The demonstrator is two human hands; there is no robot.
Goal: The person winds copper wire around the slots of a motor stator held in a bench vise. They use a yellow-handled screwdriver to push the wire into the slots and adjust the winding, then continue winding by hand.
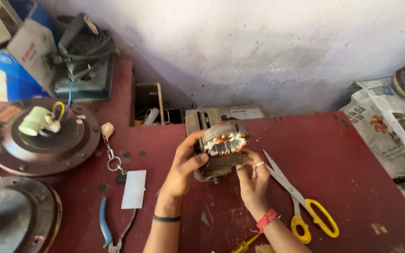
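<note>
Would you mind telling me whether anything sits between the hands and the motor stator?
Nothing visible does. The left hand and the right hand both already grip the motor stator directly. The scissors lie beside the right hand, out of the way.

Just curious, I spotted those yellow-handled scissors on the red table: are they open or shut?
Shut. The scissors lie flat with both blades together in one line and the yellow loops side by side.

Yellow-handled scissors (305, 206) (red table (352, 154))
</note>
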